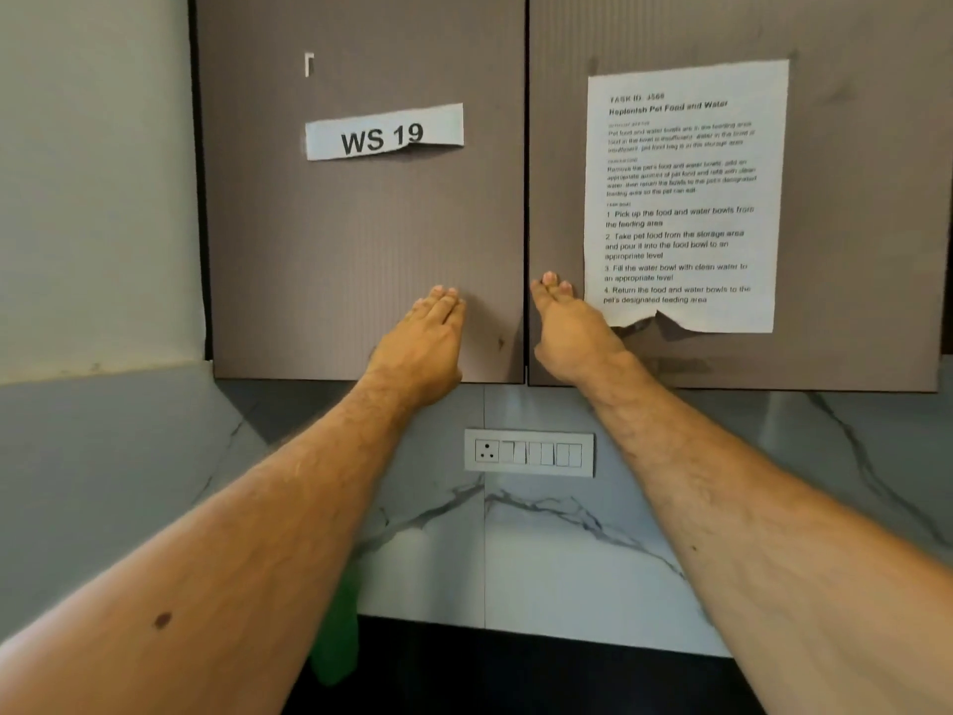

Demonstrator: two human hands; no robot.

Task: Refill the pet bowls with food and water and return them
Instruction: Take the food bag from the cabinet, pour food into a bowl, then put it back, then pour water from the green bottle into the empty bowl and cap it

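Note:
No pet bowl, food or water is in view. Both my arms reach up toward two brown wall cabinet doors. My left hand (423,343) lies flat, fingers together, against the lower part of the left door (361,224). My right hand (570,327) is held edge-on, fingers straight, at the lower left corner of the right door (851,224), just right of the gap between the doors. Neither hand holds anything. Both doors are closed.
A paper label "WS 19" (384,132) is stuck on the left door, a printed task sheet (683,198) with a torn bottom edge on the right. Below are a marbled backsplash (567,559), a switch-and-socket plate (529,452), a dark counter (490,673) and something green (338,632).

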